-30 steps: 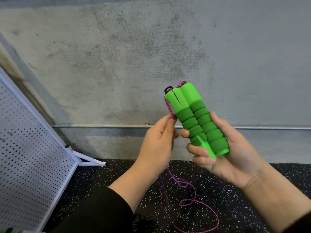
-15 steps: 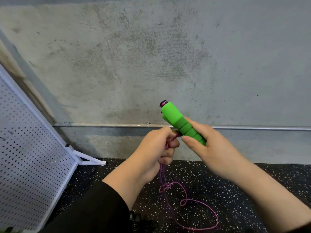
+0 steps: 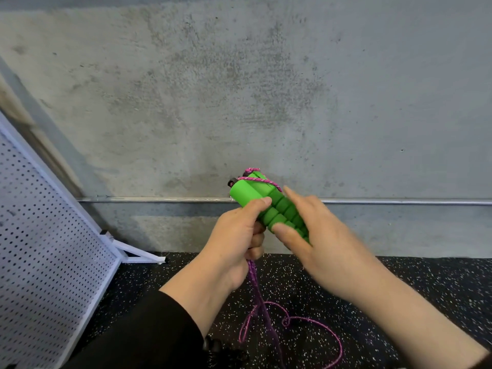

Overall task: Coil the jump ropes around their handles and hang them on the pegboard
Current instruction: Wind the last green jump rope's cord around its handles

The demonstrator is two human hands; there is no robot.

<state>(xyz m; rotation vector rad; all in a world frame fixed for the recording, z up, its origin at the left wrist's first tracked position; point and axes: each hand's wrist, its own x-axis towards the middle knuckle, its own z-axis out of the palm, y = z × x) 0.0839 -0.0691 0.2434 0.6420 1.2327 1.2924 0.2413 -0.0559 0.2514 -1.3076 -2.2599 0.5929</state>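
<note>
In the head view, two green foam handles (image 3: pixel 269 206) lie side by side in front of a grey concrete wall (image 3: pixel 239 89), tilted so that their top ends point up and to the left. The left hand (image 3: pixel 237 235) grips them from the left, its thumb pressed across the nearer handle and its lower fingers curled in; those fingers seem also to pinch the rope, though the palm hides the exact hold. The right hand (image 3: pixel 319 243) holds the lower part of the handles from the right, thumb laid along the ribbed foam and forefinger stretched out past the far side. A pink and purple braided rope (image 3: pixel 257 291) crosses the top ends of the handles in a turn or two, then drops from under the left hand and lies in loose loops on the black speckled floor (image 3: pixel 399 283). At the left edge a white pegboard (image 3: pixel 40 235) leans at an angle on its white foot, well apart from the handles. A metal pipe (image 3: pixel 159 200) runs along the wall behind the hands. A black sleeve (image 3: pixel 149 334) covers the left forearm.
</note>
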